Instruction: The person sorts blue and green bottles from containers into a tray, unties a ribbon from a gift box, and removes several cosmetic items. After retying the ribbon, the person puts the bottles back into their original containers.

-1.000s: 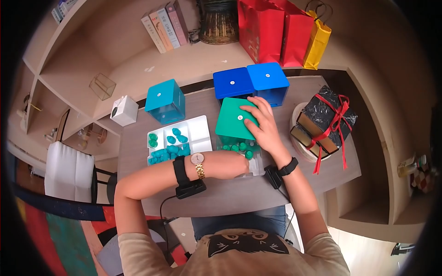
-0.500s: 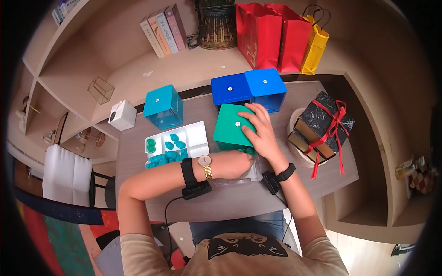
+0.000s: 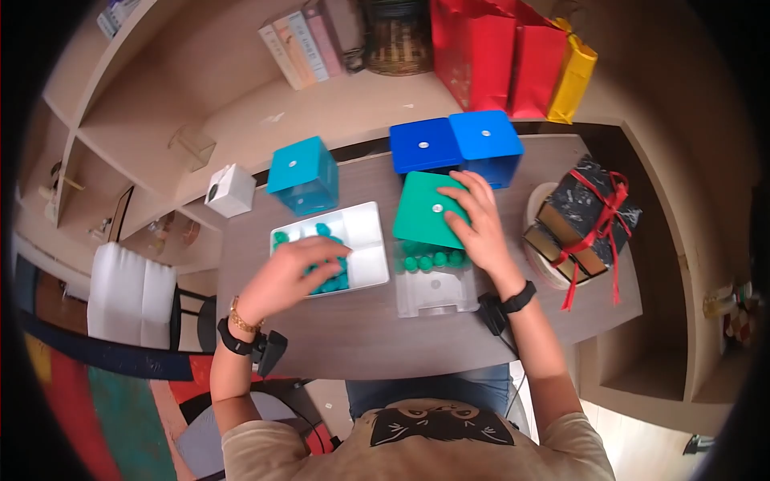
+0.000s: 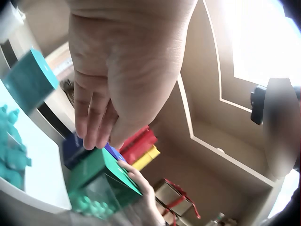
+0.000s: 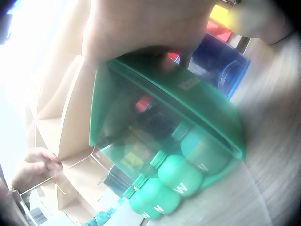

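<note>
My left hand [image 3: 293, 268] hovers over a white compartment tray [image 3: 370, 276], fingers loosely bent. In the left wrist view its fingers [image 4: 94, 117] hold nothing. Small teal bottles [image 3: 333, 282] fill part of the tray, some hidden under this hand. To the right stands a box with a green lid [image 3: 421, 220] and see-through sides. Across the lid's right part rests my right hand [image 3: 481, 228], fingers spread over the top. A row of small green bottles [image 3: 425, 263] marked W sits at its clear front tray [image 3: 433, 301].
Behind stand a teal-lidded box [image 3: 301, 172], a dark blue one [image 3: 425, 146] and a lighter blue one [image 3: 485, 136]. Black marbled boxes with red ribbon [image 3: 589, 204] are at the right. Red bags [image 3: 473, 56], a yellow bag [image 3: 573, 80] and books [image 3: 301, 48] line the back shelf.
My left hand has moved left from the front of the green box to above the white tray, uncovering the green bottles and clear front tray. My right hand stays on the green lid.
</note>
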Motion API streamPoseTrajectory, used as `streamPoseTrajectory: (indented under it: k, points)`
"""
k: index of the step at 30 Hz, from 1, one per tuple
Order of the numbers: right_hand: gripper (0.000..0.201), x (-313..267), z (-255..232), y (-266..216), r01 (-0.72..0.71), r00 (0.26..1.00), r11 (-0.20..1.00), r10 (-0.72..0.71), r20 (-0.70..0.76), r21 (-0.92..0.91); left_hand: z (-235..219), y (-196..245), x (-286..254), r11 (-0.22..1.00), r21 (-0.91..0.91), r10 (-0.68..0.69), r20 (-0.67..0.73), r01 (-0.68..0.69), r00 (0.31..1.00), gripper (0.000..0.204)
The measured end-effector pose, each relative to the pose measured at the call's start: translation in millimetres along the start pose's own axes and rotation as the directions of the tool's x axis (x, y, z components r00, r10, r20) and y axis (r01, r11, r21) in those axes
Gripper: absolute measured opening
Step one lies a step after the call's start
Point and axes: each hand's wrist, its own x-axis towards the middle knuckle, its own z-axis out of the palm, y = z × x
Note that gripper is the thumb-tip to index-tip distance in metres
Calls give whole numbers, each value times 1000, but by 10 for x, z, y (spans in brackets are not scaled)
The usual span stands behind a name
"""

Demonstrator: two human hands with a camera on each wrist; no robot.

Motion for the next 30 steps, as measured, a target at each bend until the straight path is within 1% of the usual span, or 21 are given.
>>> streamPoseTrajectory:
  k: [2,3,4,6,7,9,10,11,13,14,16,19,22,23,26,29,30]
  points:
    - [35,6,-9,4,3,1000,1000,-3,9,-28,-151,-285,-216,986,59,-146,-134,155,980,24]
    - [36,11,-4,-7,5,1000,999,-5,14,-34,-212,-463,-336,966,84,-222,-211,244,952,23]
    - [36,19,-4,-39,-1,1000,1000,1,18,-19,-261,-646,-448,951,114,-251,-262,288,932,23]
    - [36,25,-11,-55,-12,1000,1000,13,28,-14,-318,-1045,-634,917,165,-288,-353,362,890,24]
    - [36,27,-15,-46,-18,999,999,19,32,-26,-318,-1217,-713,903,200,-288,-373,380,882,24]
    - [37,25,-26,-51,-35,998,999,36,43,-16,-290,-1509,-789,880,266,-271,-399,393,876,24]
    - [37,25,-29,-52,-45,998,999,46,52,-21,-267,-1586,-800,888,257,-260,-402,381,878,27]
    - [37,27,-29,-57,-45,998,999,46,53,-23,-234,-1657,-790,882,260,-272,-399,393,876,23]
    - [37,18,-33,-47,-49,997,998,51,53,-30,-160,-1697,-717,873,264,-294,-388,411,874,15]
    - [37,18,-33,-48,-53,997,998,55,55,-29,-119,-1712,-679,848,306,-302,-392,432,869,15]
    - [37,15,-32,-41,-52,997,998,54,57,-27,-50,-1672,-573,792,386,-317,-402,472,859,17]
    - [37,19,-33,-51,-48,997,999,49,58,-25,48,-1756,-466,708,510,-321,-384,489,866,20]
    - [37,15,-31,-29,-36,998,999,38,48,-30,125,-1834,-420,683,523,-342,-388,510,856,19]
    - [36,12,-27,-29,-33,998,999,35,48,-24,140,-1843,-428,693,511,-335,-395,508,855,19]
    - [36,9,-23,-10,-23,999,1000,23,36,-18,72,-1450,-383,729,489,-298,-405,480,864,17]
    - [37,14,-33,-32,-30,999,1000,30,38,-3,59,-905,-290,813,470,-137,-420,344,897,18]
    - [37,17,-40,-56,-35,999,999,35,39,-4,42,-665,-245,842,482,-44,-386,242,921,17]
